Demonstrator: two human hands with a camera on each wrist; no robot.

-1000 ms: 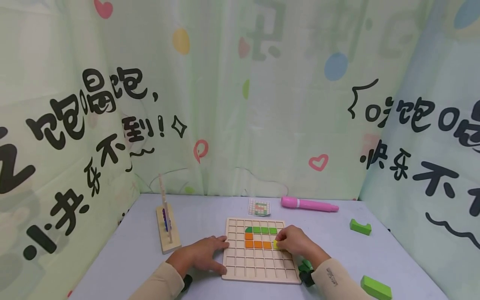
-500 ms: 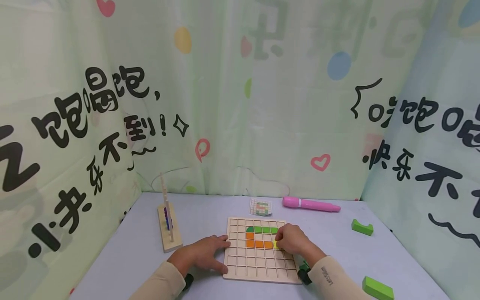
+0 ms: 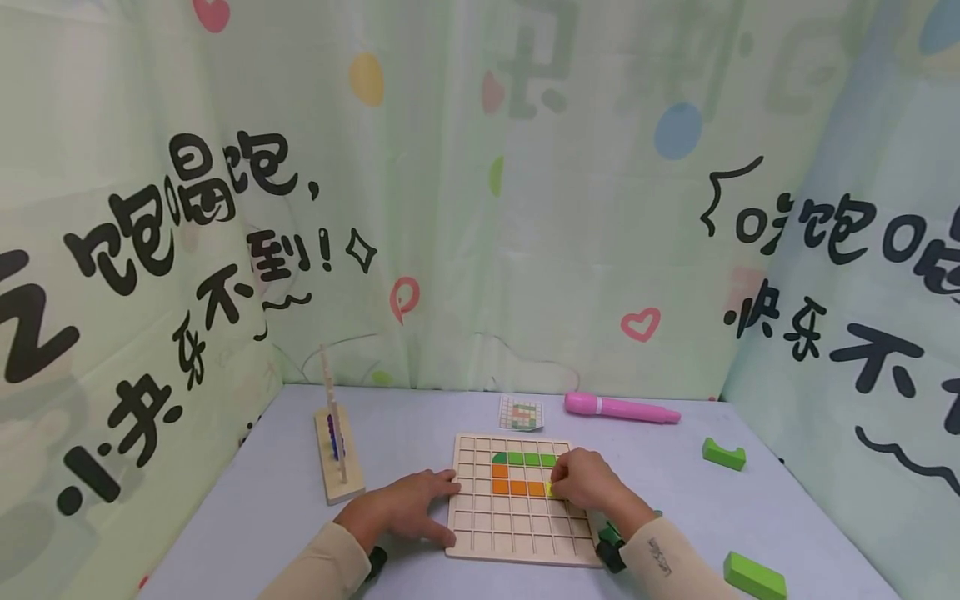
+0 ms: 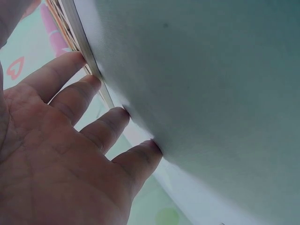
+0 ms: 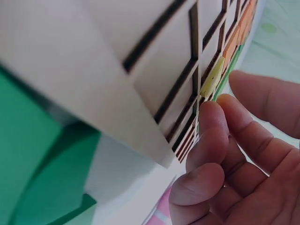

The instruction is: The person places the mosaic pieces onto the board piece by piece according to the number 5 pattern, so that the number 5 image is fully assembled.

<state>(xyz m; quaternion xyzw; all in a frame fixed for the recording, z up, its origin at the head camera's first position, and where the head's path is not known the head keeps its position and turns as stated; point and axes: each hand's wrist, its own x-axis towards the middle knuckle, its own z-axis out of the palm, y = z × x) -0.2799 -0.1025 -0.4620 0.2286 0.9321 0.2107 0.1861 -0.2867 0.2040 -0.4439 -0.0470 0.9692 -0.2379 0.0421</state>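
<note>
yellow piece: here it is on the grid board (image 3: 517, 527), the yellow piece (image 5: 213, 77) at the right-hand end of the orange row (image 3: 518, 488), lying a little aslant against its square, so it doesn't look fully seated to me.
right hand: my right hand (image 3: 587, 479) comes in from the side, which leaves the coloured rows in sight; thumb and forefinger nearly meet right beside the piece, other fingers curled in. whether i actually have it pinched, i can't tell.
left hand: my left hand (image 3: 405, 504) is spread wide along the board's left side, fingers straight, gripping nothing, thumb by the near corner; i'd say that contact steadies the frame against any push from the right.
raised ridges: they wall off every square, presumably so pieces don't slide, and they leave little slack for a crooked one.
green row: the green row (image 3: 532, 460) runs above, dark rounded piece at its left end, with a lone orange square (image 3: 499, 472) bridging down to the orange row.
pattern card: propped just beyond the board, the pattern card (image 3: 521, 414) sits where i can glance up at it without moving my hands.
right edge: the green arch (image 3: 724, 454) and green block (image 3: 754, 575) lie well apart from my fingers, out of the way.
</note>
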